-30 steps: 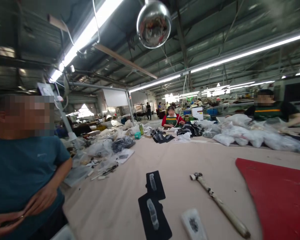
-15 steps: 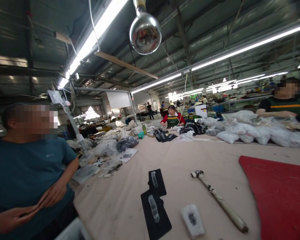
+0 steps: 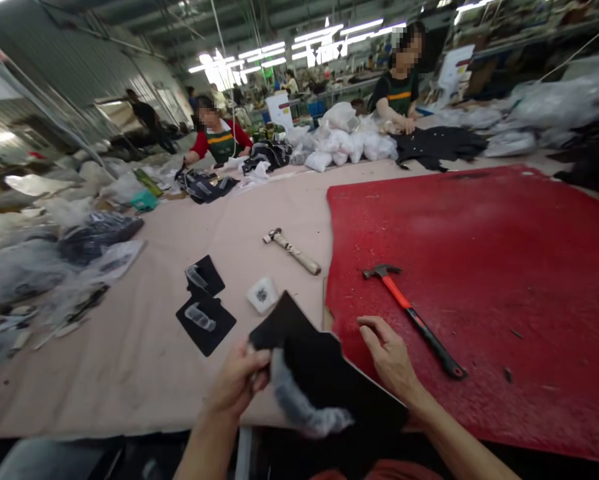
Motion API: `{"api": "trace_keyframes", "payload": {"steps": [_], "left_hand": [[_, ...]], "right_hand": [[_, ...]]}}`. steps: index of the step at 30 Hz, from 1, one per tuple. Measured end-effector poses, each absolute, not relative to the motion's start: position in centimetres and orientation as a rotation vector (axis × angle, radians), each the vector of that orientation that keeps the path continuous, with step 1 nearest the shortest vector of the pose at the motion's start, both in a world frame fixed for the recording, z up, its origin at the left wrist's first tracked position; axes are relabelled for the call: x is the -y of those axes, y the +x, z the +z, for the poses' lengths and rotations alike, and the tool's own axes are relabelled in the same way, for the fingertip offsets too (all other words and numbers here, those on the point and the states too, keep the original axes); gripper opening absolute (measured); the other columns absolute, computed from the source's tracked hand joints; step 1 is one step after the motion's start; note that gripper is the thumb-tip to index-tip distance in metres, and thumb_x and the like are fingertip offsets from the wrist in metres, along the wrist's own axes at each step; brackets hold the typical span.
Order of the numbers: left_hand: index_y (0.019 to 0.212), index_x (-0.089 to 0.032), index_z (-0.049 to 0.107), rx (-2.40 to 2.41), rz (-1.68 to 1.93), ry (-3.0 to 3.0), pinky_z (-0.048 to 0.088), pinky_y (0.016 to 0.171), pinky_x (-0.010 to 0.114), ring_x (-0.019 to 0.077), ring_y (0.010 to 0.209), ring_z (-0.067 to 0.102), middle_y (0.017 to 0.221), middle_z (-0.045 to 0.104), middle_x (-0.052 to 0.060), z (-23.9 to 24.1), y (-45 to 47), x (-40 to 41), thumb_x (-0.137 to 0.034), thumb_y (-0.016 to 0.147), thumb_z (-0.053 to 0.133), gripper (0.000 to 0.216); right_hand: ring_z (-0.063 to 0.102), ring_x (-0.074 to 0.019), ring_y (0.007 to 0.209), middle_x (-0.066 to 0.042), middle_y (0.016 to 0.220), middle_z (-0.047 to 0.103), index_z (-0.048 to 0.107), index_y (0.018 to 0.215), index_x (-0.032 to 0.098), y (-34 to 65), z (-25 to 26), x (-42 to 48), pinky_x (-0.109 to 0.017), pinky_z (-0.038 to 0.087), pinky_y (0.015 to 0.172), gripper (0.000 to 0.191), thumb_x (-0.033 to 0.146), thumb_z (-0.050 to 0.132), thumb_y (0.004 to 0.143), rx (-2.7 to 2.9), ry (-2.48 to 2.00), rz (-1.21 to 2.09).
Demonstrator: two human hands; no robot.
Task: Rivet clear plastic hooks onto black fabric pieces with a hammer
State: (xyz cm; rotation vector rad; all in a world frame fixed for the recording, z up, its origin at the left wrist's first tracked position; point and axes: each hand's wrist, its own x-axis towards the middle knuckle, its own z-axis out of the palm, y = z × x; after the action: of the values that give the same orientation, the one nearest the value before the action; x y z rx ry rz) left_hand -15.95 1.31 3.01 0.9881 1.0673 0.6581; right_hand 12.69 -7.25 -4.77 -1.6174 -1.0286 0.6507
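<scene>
From the head view, the near edge of the long beige table (image 3: 144,373) runs across the bottom, and both forearms come up over it. A big red mat (image 3: 479,267) covers the right half of the table; its left edge runs from the far side down toward the person, passing just behind the right hand (image 3: 389,357). Most of the mat is bare, save for a red-handled hammer (image 3: 412,317) lying at a slant near that left edge, just beyond the right hand and apart from it. Left of the mat, bare tabletop lies between the hands and a wooden-handled hammer (image 3: 293,250), a small white block (image 3: 262,295) and two black cards (image 3: 205,313) lying side by side, each bearing a small clear piece. Bags and dark cloth crowd the table's left margin and far end, where other people sit working.

The black sheet (image 3: 329,373) is held up above the near table edge, between the two hands, one pointed corner aimed away toward the white block. The left hand (image 3: 239,380) grips its left side, thumb and fingers pinched together on the edge, with a pale translucent strip (image 3: 299,407) curling down from that grip. The right hand rests at the sheet's right edge, palm turned inward, fingers (image 3: 372,327) loosely curled and slightly parted; whether it actually clasps the sheet I cannot tell.
</scene>
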Motion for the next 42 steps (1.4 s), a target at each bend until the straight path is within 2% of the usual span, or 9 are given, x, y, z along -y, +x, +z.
{"api": "trace_keyframes", "payload": {"steps": [4, 8, 12, 16, 23, 30, 34, 38, 42], "left_hand": [[0.074, -0.014, 0.06, -1.094, 0.408, 1.471, 0.029, 0.044, 0.021, 0.0088, 0.046, 0.041, 0.055, 0.051, -0.004, -2.2, -4.7, -7.7, -0.024, 0.061, 0.068, 0.018], [0.069, -0.012, 0.063, -1.242, 0.39, 1.852, 0.035, 0.056, 0.023, 0.0118, 0.06, 0.048, 0.062, 0.057, -0.001, -4.8, -1.9, -10.6, -0.011, 0.062, 0.062, 0.007], [0.075, -0.012, 0.066, -1.233, 0.403, 1.747, 0.036, 0.055, 0.023, 0.0121, 0.057, 0.047, 0.061, 0.057, -0.003, -5.0, -2.0, -10.4, -0.014, 0.066, 0.062, 0.01], [0.081, -0.013, 0.066, -1.248, 0.423, 1.636, 0.037, 0.051, 0.023, 0.0121, 0.053, 0.047, 0.059, 0.057, -0.003, -5.5, -1.5, -9.7, -0.019, 0.066, 0.062, 0.016], [0.084, -0.018, 0.058, -1.267, 0.519, 1.378, 0.028, 0.042, 0.021, 0.0116, 0.043, 0.044, 0.05, 0.051, -0.006, -7.5, -1.2, -8.8, -0.03, 0.068, 0.063, 0.02], [0.08, -0.017, 0.055, -1.29, 0.587, 1.223, 0.028, 0.04, 0.019, 0.0083, 0.04, 0.041, 0.048, 0.047, -0.008, -7.9, -0.7, -8.0, -0.031, 0.067, 0.068, 0.023], [0.08, -0.015, 0.055, -1.274, 0.652, 0.952, 0.03, 0.039, 0.018, 0.0067, 0.041, 0.043, 0.056, 0.054, -0.004, -6.7, -1.8, -8.2, -0.03, 0.068, 0.072, 0.026], [0.095, -0.014, 0.054, -0.99, 0.617, 0.555, 0.055, 0.061, 0.027, 0.014, 0.066, 0.065, 0.081, 0.065, 0.003, -4.5, -3.0, -8.9, -0.015, 0.062, 0.077, 0.04], [0.115, -0.016, 0.051, -0.846, 0.788, 0.686, 0.058, 0.082, 0.039, 0.0243, 0.093, 0.07, 0.099, 0.069, 0.007, -3.8, -1.6, -9.3, -0.019, 0.064, 0.085, 0.061]], "right_hand": [[0.059, -0.0214, 0.101, -0.007, 0.107, 0.065, 0.064, 0.105, 0.019, 14.6, -7.0, 9.6, -0.039, 0.047, 0.093, 0.033, 0.042, 0.043, 0.094, 1.03, -1.735, 0.548], [0.056, -0.0228, 0.11, -0.009, 0.116, 0.063, 0.061, 0.114, 0.019, 15.6, -7.8, 9.5, -0.042, 0.044, 0.101, 0.031, 0.037, 0.044, 0.096, 1.211, -1.767, 0.405], [0.052, -0.0249, 0.117, -0.011, 0.125, 0.058, 0.059, 0.122, 0.018, 15.1, -6.8, 7.0, -0.044, 0.043, 0.102, 0.031, 0.027, 0.049, 0.094, 1.421, -1.773, 0.301], [0.05, -0.0259, 0.115, -0.011, 0.13, 0.055, 0.054, 0.131, 0.018, 14.2, -6.4, 4.3, -0.042, 0.044, 0.093, 0.046, 0.015, 0.054, 0.085, 1.608, -1.799, 0.306], [0.048, -0.0233, 0.096, -0.008, 0.109, 0.061, 0.067, 0.108, 0.021, 13.6, -7.3, 2.1, -0.037, 0.036, 0.077, 0.022, 0.014, 0.055, 0.091, 1.705, -1.897, 0.156], [0.049, -0.0213, 0.095, -0.006, 0.106, 0.062, 0.066, 0.104, 0.019, 14.1, -7.8, 1.8, -0.037, 0.034, 0.079, 0.016, 0.017, 0.053, 0.095, 1.767, -1.846, 0.139], [0.05, -0.0225, 0.104, -0.007, 0.121, 0.061, 0.064, 0.116, 0.021, 14.0, -7.6, 2.8, -0.038, 0.037, 0.087, 0.027, 0.014, 0.049, 0.095, 1.795, -1.887, 0.197], [0.046, -0.0252, 0.118, -0.008, 0.137, 0.053, 0.055, 0.132, 0.019, 13.2, -8.1, 3.9, -0.044, 0.033, 0.106, 0.043, 0.008, 0.051, 0.09, 1.802, -1.918, 0.165], [0.047, -0.0243, 0.12, -0.008, 0.135, 0.055, 0.057, 0.13, 0.019, 12.8, -9.1, 4.0, -0.044, 0.034, 0.108, 0.043, 0.007, 0.052, 0.089, 1.744, -1.898, 0.115]]}}
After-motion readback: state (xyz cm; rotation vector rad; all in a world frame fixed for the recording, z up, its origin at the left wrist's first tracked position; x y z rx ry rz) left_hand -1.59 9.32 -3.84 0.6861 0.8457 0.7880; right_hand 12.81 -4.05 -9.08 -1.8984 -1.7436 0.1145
